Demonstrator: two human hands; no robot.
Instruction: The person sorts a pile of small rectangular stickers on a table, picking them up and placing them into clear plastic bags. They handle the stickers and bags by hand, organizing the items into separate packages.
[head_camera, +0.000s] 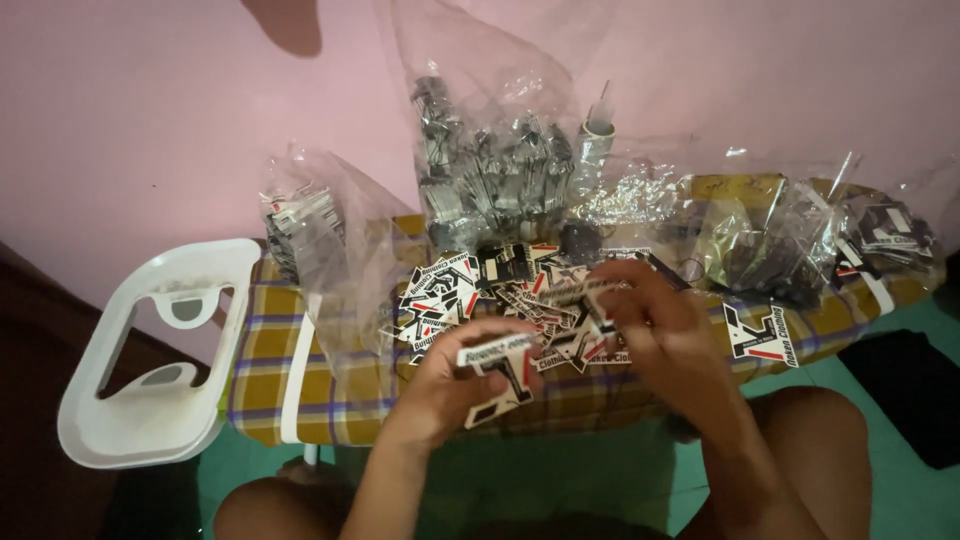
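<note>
1. Holding a small stack of black, white and red card tags (500, 375), the left hand (450, 385) has its fingers curled shut around the stack, thumb on top, just in front of the near edge of the ironing board (265, 380).
2. The right hand (665, 335) sits just beside it, fingers bent in over another tag (598, 300); it seems to pinch that tag, though how firmly cannot be told through the blur.
3. A loose heap of tags (470, 285) lies on the board's checked yellow cover, touching and overlapping one another, right behind both hands.
4. To do this well, judging from the grip, the left-hand stack should stay squared, edges flush, with the thumb pressing lightly so that no tag slides out.
5. The right hand would do best to lift one tag at a time from the heap's near edge, since the overlapping pieces could drag neighbours off the board.
6. Clear plastic bags (500, 150) packed with more tags stand at the back against the pink wall, another bag (310, 225) to the left and crumpled ones (800, 235) to the right; elbows kept low should avoid toppling them.
7. The white iron rest (150, 350) juts out at the board's left end, well apart from the hands.
</note>
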